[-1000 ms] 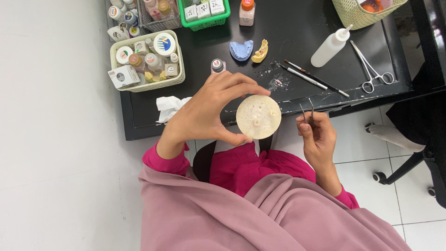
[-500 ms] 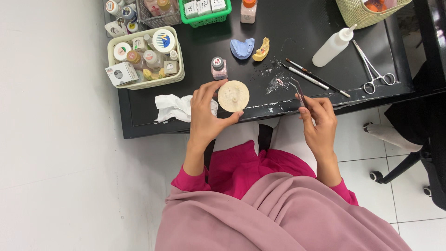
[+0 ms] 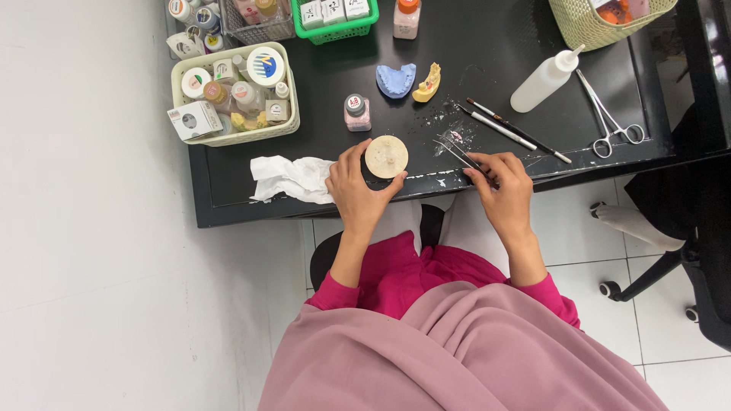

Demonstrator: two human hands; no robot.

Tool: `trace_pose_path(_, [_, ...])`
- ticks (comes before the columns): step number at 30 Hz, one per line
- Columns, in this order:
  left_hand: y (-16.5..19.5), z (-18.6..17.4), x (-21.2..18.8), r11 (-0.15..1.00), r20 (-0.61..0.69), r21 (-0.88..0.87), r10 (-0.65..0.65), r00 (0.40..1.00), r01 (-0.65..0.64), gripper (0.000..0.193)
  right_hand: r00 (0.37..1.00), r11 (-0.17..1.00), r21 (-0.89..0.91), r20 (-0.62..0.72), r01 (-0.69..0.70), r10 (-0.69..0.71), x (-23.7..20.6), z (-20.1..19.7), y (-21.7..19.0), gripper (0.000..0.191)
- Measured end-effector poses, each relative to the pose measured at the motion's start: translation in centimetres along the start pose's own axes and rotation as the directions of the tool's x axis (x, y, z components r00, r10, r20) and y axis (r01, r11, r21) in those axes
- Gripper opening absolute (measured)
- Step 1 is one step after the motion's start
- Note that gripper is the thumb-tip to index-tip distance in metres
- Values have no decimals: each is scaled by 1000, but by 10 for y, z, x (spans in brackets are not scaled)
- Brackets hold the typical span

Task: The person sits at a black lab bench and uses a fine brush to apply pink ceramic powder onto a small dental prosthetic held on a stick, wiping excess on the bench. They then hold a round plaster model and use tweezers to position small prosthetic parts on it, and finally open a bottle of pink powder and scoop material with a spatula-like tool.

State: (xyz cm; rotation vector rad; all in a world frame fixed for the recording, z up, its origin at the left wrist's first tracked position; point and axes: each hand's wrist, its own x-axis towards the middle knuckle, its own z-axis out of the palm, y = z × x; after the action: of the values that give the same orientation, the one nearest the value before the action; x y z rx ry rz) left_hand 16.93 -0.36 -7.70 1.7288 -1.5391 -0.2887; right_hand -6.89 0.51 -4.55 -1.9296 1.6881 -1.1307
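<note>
Your left hand (image 3: 356,190) has dropped down to the black table (image 3: 228,190) since a moment ago, fingers curled around the round cream disc (image 3: 386,157) at frame centre. Your right hand (image 3: 504,186) pinches thin metal tweezers (image 3: 457,151), tips now on the pink crumbs just right of the disc. Farther up sit a small pink-filled bottle (image 3: 355,113) and a blue mould (image 3: 395,80).

Two hands (image 3: 358,190), three baskets (image 3: 236,137), two brushes (image 3: 502,129), one squeeze bottle (image 3: 542,78), one pair of scissors (image 3: 609,122)
</note>
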Motion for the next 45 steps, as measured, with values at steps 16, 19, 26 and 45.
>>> trace_pose_path(16, [4, -1, -3, 998, -9, 61, -23, 1000, 23, 80, 992, 988, -100, -37, 115, -119, 10, 13, -5, 28])
trace_pose_path(19, [8, -3, -3, 998, -7, 60, -26, 1000, 26, 80, 996, 993, -88, -46, 75, -80, 10, 11, -7, 29])
trace_pose_path(26, [13, -8, -3, 996, -19, 83, -14, 1000, 15, 79, 994, 991, -95, -47, 90, -94, 13, 4, -13, 29])
trace_pose_path(45, [22, -12, -1, 994, -15, 109, -9, 1000, 11, 84, 982, 973, -149, -39, 176, -183, 19, -9, -9, 35])
